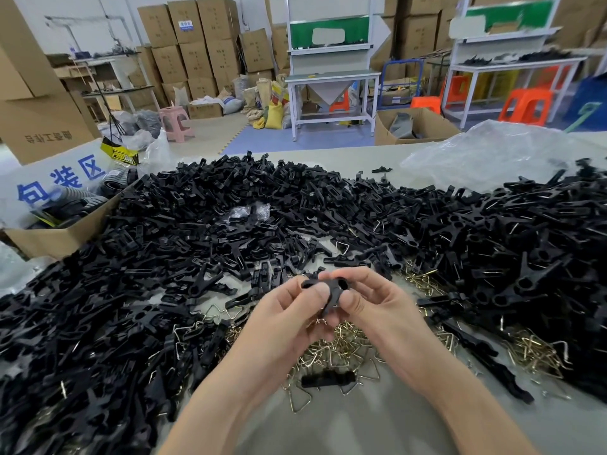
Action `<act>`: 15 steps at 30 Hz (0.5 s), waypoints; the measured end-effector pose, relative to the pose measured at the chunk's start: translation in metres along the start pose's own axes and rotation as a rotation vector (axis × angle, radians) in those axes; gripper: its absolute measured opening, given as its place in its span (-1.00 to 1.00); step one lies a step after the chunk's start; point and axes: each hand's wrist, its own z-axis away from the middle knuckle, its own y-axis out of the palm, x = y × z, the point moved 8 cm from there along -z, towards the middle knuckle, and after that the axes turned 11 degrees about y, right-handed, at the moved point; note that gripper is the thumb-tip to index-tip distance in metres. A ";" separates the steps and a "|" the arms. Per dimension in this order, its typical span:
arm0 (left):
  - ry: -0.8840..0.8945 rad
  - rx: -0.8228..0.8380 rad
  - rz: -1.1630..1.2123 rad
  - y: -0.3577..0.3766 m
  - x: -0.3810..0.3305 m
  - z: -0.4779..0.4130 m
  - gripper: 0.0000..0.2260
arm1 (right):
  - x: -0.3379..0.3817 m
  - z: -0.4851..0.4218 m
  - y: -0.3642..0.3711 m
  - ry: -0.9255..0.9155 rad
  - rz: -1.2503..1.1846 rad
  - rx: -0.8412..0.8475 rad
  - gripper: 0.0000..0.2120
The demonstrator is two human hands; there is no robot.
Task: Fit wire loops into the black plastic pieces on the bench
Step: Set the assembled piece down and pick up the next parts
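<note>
1. Centrally, both hands meet above the near part of the bench. The left hand pinches a held black piece between its thumb and curled fingers.
2. The right hand grips the same piece from the opposite side, with its thumb pressed on the lower part and its fingers curled over the top.
3. The held black piece is raised off the bench, between the two thumbs. Whether a wire loop is seated in it cannot be told.
4. Directly below the hands lies a pile of wire loops — brass-coloured and roughly triangular — spread on the bench surface.
5. One loose black piece lies flat among the loops nearest the person.
6. A second cluster of loops lies to the right, at the foot of the heap.
7. A large heap of black plastic pieces surrounds the hands on the left, far and right sides. A few loops show among the pieces.
8. A cardboard box stands at the far left of the bench, touching the heap — it holds dark items.
9. A clear plastic bag lies at the far right, behind the heap.
10. Beyond the bench stand stacked cartons, a work table and orange stools.
</note>
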 end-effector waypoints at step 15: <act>-0.116 -0.014 -0.235 -0.003 0.025 0.006 -0.42 | -0.002 0.008 0.031 0.101 0.082 0.051 -0.74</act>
